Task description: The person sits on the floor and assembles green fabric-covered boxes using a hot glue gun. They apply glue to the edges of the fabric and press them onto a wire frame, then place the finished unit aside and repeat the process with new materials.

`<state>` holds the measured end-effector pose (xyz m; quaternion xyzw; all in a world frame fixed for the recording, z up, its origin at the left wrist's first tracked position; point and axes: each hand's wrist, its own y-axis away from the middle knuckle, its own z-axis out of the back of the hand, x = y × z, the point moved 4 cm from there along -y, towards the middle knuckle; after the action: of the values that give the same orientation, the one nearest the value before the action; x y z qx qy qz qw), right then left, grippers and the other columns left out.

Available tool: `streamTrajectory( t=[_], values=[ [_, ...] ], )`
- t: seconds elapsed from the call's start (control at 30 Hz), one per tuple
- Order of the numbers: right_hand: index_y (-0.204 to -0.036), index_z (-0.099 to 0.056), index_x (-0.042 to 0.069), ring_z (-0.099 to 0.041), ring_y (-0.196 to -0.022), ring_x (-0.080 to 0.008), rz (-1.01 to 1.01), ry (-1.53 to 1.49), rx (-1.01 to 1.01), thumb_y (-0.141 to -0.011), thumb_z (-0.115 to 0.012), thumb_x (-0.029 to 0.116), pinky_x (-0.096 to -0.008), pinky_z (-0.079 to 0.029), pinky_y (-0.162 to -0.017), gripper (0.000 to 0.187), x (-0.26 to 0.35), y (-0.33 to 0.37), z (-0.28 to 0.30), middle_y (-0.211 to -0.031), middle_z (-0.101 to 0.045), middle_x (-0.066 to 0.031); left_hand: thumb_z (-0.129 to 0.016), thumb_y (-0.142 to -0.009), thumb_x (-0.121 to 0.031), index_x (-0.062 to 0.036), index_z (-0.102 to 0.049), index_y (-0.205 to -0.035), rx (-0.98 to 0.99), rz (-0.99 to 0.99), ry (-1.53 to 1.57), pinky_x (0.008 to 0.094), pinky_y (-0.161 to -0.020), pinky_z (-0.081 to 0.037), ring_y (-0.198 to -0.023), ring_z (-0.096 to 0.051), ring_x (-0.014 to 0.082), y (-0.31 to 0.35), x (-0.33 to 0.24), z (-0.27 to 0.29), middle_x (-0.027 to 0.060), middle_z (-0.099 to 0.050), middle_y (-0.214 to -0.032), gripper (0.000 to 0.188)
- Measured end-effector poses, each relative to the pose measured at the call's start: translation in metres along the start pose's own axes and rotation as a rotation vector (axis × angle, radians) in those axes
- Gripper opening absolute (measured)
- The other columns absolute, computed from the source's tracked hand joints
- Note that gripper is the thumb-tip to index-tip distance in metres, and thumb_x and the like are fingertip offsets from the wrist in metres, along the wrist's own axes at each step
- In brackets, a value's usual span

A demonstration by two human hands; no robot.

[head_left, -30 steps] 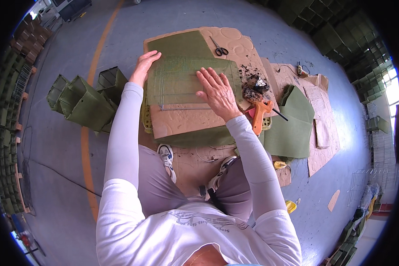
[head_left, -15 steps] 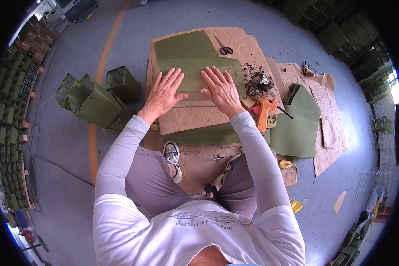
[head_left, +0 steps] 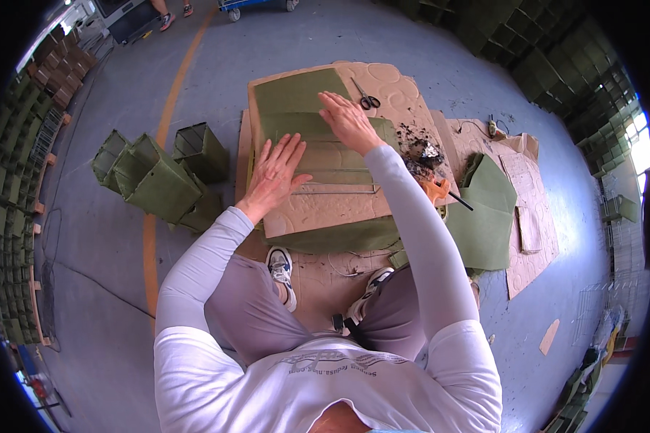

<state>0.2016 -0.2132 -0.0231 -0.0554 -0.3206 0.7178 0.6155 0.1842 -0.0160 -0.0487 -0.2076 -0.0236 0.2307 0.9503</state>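
Left hand [head_left: 273,173] and right hand [head_left: 349,123] flat over green fabric [head_left: 296,90] at 12 o'clock on cardboard [head_left: 325,216], fingers extended, gripping nothing; shirt [head_left: 318,393] at 6 bears printed lettering.

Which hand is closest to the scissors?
The right hand. Its fingers are close to the dark-handled scissors, while the left hand is lower and farther left in the picture, well away from them.

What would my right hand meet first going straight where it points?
Probably the green sheet, lying flat just ahead of your right hand, though the hand's height above it is unclear.
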Motion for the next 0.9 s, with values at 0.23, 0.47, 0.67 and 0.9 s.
streamTrajectory(
  t=[0.23, 0.47, 0.67, 0.9],
  values=[
    [-0.096, -0.066, 0.008, -0.061, -0.090, -0.0279, -0.010, -0.101, 0.150, -0.090, -0.051, 0.024, -0.0402, -0.041, -0.085, 0.022, 0.015, 0.006, -0.031, -0.089, -0.067, -0.0100, -0.061, -0.082, -0.036, 0.0012, -0.038, -0.134, -0.013, 0.058, 0.015, 0.0485, -0.108, -0.024, -0.133, -0.029, 0.0301, 0.020, -0.013, 0.005, 0.0154, -0.034, -0.143, 0.069],
    [-0.097, -0.065, 0.006, -0.064, -0.078, -0.0258, -0.011, -0.254, -0.128, -0.090, -0.053, 0.025, -0.0374, -0.047, -0.071, 0.024, -0.003, 0.016, -0.016, -0.081, -0.066, -0.0127, -0.055, -0.085, -0.041, 0.0020, -0.039, -0.134, 0.018, 0.032, -0.039, 0.0479, -0.110, -0.022, -0.135, -0.027, 0.0291, 0.023, -0.027, 0.003, 0.0158, -0.033, -0.143, 0.067],
    [-0.100, -0.063, -0.003, -0.058, -0.072, -0.0148, -0.798, -0.597, -0.530, -0.091, -0.051, 0.039, -0.0328, -0.046, -0.068, 0.045, -0.106, 0.095, 0.054, -0.080, -0.065, -0.0080, -0.058, -0.085, -0.034, 0.0011, -0.036, -0.136, -0.029, 0.046, 0.014, 0.0474, -0.109, -0.023, -0.135, -0.027, 0.0291, 0.027, -0.028, 0.006, 0.0142, -0.030, -0.145, 0.066],
    [-0.103, -0.060, -0.003, -0.058, -0.083, -0.0131, -1.074, -1.289, -0.183, -0.093, -0.051, 0.039, -0.0282, -0.047, -0.074, 0.045, -0.042, 0.155, 0.038, -0.098, -0.064, -0.0056, -0.052, -0.089, -0.039, -0.0007, -0.032, -0.139, 0.006, 0.018, -0.002, 0.0472, -0.110, -0.020, -0.136, -0.026, 0.0281, 0.029, -0.023, 0.008, 0.0129, -0.030, -0.146, 0.066]
  ],
)
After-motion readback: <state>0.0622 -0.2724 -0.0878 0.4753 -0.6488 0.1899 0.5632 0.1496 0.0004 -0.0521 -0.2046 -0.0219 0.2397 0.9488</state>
